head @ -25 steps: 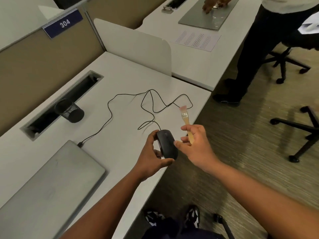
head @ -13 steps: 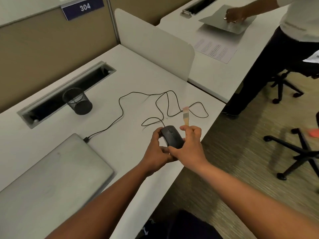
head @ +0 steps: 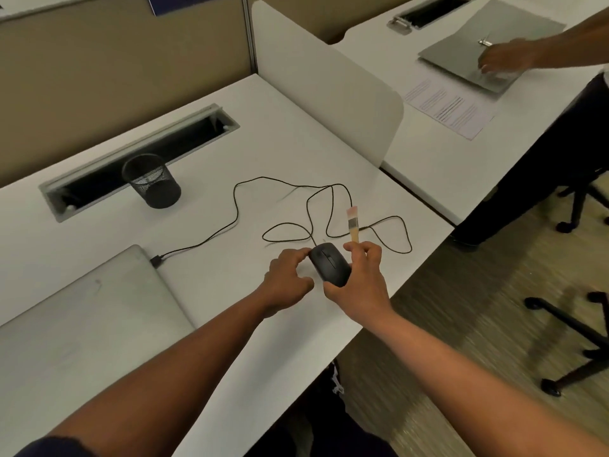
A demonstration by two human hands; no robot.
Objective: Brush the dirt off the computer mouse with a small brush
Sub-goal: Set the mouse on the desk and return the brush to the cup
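Gripping mouse [head: 329,264], right hand [head: 359,282] holding brush [head: 353,225] upright

A black mouse [head: 329,263] is trailing a black cable [head: 237,206] over a white desk [head: 280,143], at its one o'clock a tan-handled, pink-bristled brush [head: 353,225] is showing, and at ten o'clock a black mesh cup [head: 152,181] is standing.
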